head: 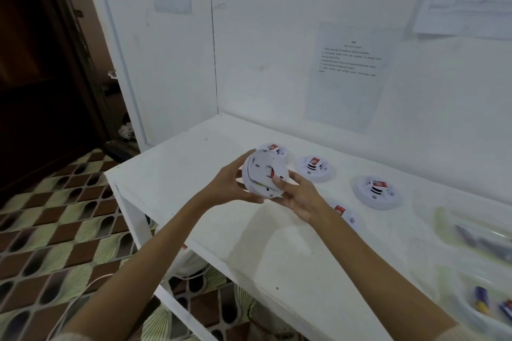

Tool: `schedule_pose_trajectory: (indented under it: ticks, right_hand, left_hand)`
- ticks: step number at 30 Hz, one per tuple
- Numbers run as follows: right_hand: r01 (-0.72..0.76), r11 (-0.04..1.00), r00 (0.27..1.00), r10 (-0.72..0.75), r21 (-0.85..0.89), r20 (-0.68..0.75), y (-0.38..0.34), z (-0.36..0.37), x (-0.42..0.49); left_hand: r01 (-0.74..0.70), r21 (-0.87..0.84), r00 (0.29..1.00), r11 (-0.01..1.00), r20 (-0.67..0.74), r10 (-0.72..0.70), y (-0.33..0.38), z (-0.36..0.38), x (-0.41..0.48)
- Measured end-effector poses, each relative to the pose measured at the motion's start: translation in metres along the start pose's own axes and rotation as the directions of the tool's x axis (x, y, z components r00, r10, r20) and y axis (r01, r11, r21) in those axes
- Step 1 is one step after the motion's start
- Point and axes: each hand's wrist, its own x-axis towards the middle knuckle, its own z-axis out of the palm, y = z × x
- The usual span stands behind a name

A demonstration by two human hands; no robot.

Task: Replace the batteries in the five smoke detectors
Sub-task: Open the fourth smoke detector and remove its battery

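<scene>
1. Grip: my left hand (230, 182) curls round the left rim of the smoke detector (261, 173). My right hand (299, 199) cups its lower right rim, thumb on the back face. The unit is tilted above the table (194, 163).
2. Risk: twisting against an edge-only hold could drop it onto the other detectors (378, 191) lying nearby.
3. Containers: the far tray (446, 227) holds dark batteries (482, 241); the near tray (468, 302) holds blue-and-yellow cells (482, 299). Mixing them risks refitting spent cells.

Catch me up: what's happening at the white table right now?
A person holds one smoke detector above the table with the left hand and right hand, its flat back toward the camera. Four other detectors lie on the table beyond it. Batteries sit in clear trays at the right edge.
</scene>
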Motion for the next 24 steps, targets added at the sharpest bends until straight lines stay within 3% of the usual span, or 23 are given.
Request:
schedule_pose_trajectory:
  ticks: [4, 11, 13, 14, 16, 20, 22, 24]
  right_hand:
    - [0.095, 0.988, 0.988, -0.109, -0.122, -0.110, -0.004, 0.005, 0.002]
    - [0.171, 0.968, 0.974, -0.194, -0.183, -0.115, -0.012, 0.014, 0.011]
    - [0.241, 0.927, 0.954, -0.282, -0.289, -0.107, -0.010, 0.018, 0.013]
    - [0.319, 0.850, 0.919, -0.386, -0.418, -0.083, -0.008, 0.018, 0.016]
    - [0.456, 0.554, 0.809, -0.584, -0.696, 0.064, -0.004, 0.014, 0.021]
    - [0.510, 0.058, 0.702, -0.605, -0.858, 0.376, -0.012, 0.006, 0.024]
    - [0.483, -0.090, 0.673, -0.598, -0.871, 0.435, -0.019, 0.005, 0.026]
    - [0.463, -0.166, 0.652, -0.602, -0.871, 0.461, -0.022, 0.005, 0.029]
  left_hand:
    - [-0.091, 0.129, 0.996, 0.987, 0.018, 0.090, 0.006, -0.008, 0.011]
    - [-0.196, 0.136, 0.979, 0.971, -0.026, 0.202, 0.008, -0.019, 0.023]
    - [-0.235, 0.155, 0.971, 0.960, -0.013, 0.240, 0.008, -0.024, 0.024]
    - [-0.245, 0.158, 0.968, 0.956, -0.008, 0.250, 0.008, -0.026, 0.024]
    - [-0.254, 0.152, 0.966, 0.955, -0.006, 0.258, 0.006, -0.028, 0.024]
    - [-0.235, 0.133, 0.971, 0.963, -0.017, 0.240, 0.002, -0.029, 0.029]
    - [-0.237, 0.131, 0.971, 0.963, -0.004, 0.239, 0.000, -0.031, 0.031]
    - [-0.241, 0.125, 0.970, 0.962, 0.009, 0.242, 0.000, -0.032, 0.033]
